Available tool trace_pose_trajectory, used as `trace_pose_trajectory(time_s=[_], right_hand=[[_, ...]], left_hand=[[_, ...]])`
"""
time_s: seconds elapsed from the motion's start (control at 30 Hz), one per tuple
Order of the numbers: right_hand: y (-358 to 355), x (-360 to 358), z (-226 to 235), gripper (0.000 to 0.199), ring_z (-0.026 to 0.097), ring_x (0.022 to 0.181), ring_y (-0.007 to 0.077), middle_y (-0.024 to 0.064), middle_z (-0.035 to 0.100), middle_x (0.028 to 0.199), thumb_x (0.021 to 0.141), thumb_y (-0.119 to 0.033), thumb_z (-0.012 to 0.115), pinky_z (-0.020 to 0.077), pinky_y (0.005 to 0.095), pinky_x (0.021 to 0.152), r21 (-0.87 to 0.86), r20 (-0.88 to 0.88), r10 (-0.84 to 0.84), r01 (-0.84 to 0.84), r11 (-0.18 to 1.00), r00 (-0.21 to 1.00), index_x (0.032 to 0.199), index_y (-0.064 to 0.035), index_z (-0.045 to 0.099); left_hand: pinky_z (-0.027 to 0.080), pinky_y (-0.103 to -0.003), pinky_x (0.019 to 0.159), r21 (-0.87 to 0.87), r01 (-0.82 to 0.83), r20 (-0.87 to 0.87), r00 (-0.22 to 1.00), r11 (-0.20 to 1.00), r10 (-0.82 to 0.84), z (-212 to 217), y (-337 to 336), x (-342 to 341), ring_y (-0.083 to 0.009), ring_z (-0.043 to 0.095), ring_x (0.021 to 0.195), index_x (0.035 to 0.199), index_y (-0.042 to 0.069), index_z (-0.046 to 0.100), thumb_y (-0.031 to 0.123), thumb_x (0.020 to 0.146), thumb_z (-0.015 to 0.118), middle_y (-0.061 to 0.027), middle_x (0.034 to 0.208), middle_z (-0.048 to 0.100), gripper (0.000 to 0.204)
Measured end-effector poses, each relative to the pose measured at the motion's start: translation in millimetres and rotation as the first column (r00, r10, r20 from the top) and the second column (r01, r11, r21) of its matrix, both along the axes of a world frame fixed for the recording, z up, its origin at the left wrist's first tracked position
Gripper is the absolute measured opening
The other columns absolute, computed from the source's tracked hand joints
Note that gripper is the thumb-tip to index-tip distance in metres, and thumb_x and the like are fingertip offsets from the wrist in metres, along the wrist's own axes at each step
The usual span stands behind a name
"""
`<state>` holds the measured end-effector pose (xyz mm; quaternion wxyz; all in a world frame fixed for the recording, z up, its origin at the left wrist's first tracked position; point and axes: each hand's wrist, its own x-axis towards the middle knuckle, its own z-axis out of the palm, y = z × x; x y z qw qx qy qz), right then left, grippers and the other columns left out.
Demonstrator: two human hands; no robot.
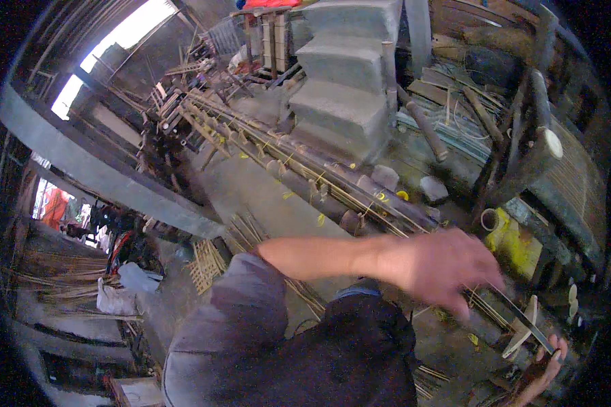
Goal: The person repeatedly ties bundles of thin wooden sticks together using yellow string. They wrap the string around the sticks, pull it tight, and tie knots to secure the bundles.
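My left hand point(448, 266) reaches far across to the right, palm down over thin bamboo strips point(489, 308). Its fingers are bent and smeared by motion, so what they hold, if anything, does not show. Low at the right edge, my right hand point(552, 363) is closed around the lower end of a long narrow knife point(526, 324). The blade slants up and left toward my left fingers. Beside the blade stands a pale wooden piece point(523, 334), close to the ends of the strips.
Long bamboo poles point(305, 183) with yellow ties run diagonally across the floor. Concrete steps point(339, 88) rise beyond them. A thick log end point(552, 144) and a yellow sack point(519, 244) stand at right. Left lie a woven bamboo piece point(207, 264) and white plastic bags point(119, 295).
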<state>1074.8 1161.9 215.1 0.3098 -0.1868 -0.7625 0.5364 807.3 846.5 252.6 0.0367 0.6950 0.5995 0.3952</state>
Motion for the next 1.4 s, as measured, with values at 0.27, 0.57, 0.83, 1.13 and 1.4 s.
trace_pose_trajectory(time_s=[0.27, 0.57, 0.83, 1.13, 1.4], right_hand=[[-31.0, -92.9, -25.6, 0.025, 0.05, 0.065, 0.0187, 0.0062, 0.058, 0.074, 0.092, -0.027, 0.051, 0.0433, 0.0321, 0.069, -0.795, -0.574, -0.357, -0.399, 0.457, 0.737, 0.075, -0.009, 0.053], [-139.9, -154.2, 53.8, 0.016, 0.043, 0.051, 0.0263, 0.0083, 0.044, 0.061, 0.077, -0.004, 0.06, 0.0337, 0.0392, 0.047, 0.703, 0.076, 0.448, -0.366, 0.609, 0.891, 0.069, -0.0035, 0.046], [-135.1, -177.5, -155.7, 0.037, 0.054, 0.105, 0.02, 0.0066, 0.055, 0.115, 0.092, -0.041, 0.058, 0.0441, 0.037, 0.093, -0.746, -0.237, -0.091, -0.121, 0.655, 0.967, 0.114, -0.0116, 0.051], [-213.2, -271.2, -139.0, 0.048, 0.034, 0.047, 0.015, 0.0002, 0.03, 0.053, 0.099, -0.04, 0.045, 0.0345, 0.0336, 0.049, -0.91, -0.258, -0.47, -0.049, 0.412, 0.844, 0.061, -0.0135, 0.034], [-134.5, -249.4, -113.2, 0.044, 0.03, 0.049, 0.0126, -0.0032, 0.025, 0.055, 0.1, -0.037, 0.044, 0.0272, 0.0286, 0.046, -0.904, -0.206, -0.601, 0.085, 0.418, 0.772, 0.062, -0.0168, 0.032]], left_hand=[[0.047, -0.043, 0.065, -0.566, -0.241, 0.143, 0.913, 0.788, 0.382, -168.7, -5.8, -70.9, -0.0376, 0.06, 0.075, 0.095, 0.009, 0.065, 0.047, 0.096, 0.04, -0.0167, 0.076, 0.062, 0.046], [0.045, -0.043, 0.07, -0.687, 0.009, 0.276, 0.928, 0.727, 0.249, -200.1, 25.1, -88.3, -0.0348, 0.059, 0.074, 0.081, 0.002, 0.059, 0.048, 0.098, 0.039, -0.0165, 0.073, 0.06, 0.053], [0.046, -0.046, 0.071, -0.698, -0.122, 0.218, 0.902, 0.706, 0.372, -184.8, 14.3, -91.3, -0.0337, 0.062, 0.077, 0.085, 0.008, 0.066, 0.053, 0.093, 0.042, -0.0121, 0.074, 0.065, 0.051], [0.047, -0.044, 0.068, -0.653, -0.156, 0.297, 0.848, 0.741, 0.44, -195.5, 8.9, -90.5, -0.0369, 0.062, 0.074, 0.098, 0.01, 0.069, 0.052, 0.09, 0.05, -0.0165, 0.077, 0.065, 0.047], [0.046, -0.047, 0.07, -0.541, -0.304, 0.189, 0.865, 0.784, 0.466, -203.7, 14.5, -92.4, -0.0385, 0.061, 0.075, 0.088, 0.008, 0.067, 0.056, 0.091, 0.043, -0.0161, 0.073, 0.063, 0.054]])
